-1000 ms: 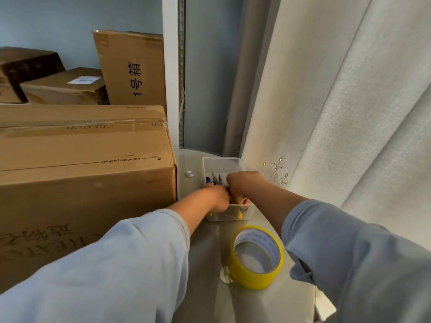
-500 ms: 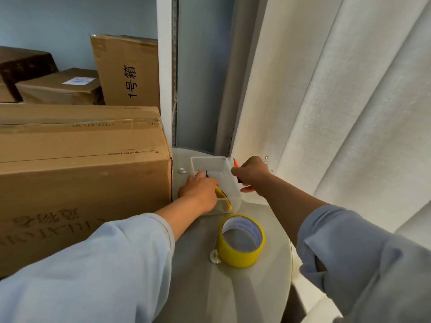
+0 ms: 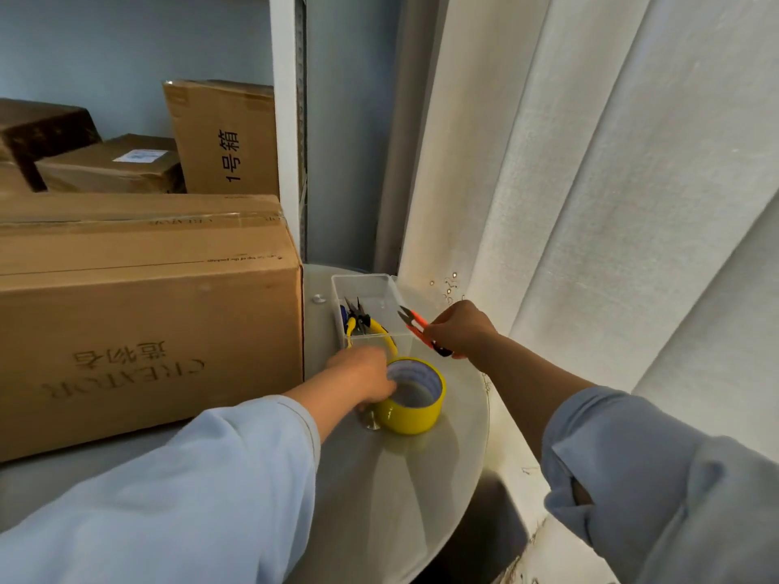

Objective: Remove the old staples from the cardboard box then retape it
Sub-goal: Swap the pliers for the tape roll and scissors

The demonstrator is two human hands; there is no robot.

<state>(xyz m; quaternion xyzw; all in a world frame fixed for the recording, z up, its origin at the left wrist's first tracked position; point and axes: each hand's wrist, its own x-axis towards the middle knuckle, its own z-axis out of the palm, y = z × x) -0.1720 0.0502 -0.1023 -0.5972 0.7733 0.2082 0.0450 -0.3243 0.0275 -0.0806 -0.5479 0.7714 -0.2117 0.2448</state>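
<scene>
Brown cardboard box (image 3: 143, 314) at nine o'clock, seam taped, printed lettering upside down.
Left hand (image 3: 364, 379) curls its fingers over the yellow tape roll (image 3: 415, 396) at centre; right hand (image 3: 457, 328), at three o'clock, pinches orange thread snips (image 3: 415, 324) beside the clear tool tray (image 3: 371, 288).

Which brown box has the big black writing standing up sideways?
The tall cardboard box standing on end at the back beside the white post. The others lie flat; the big front box has upside-down lettering.

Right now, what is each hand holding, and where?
Right hand grips orange snips by the handle end. Left hand touches the yellow tape roll's rim; grip unclear.
</scene>
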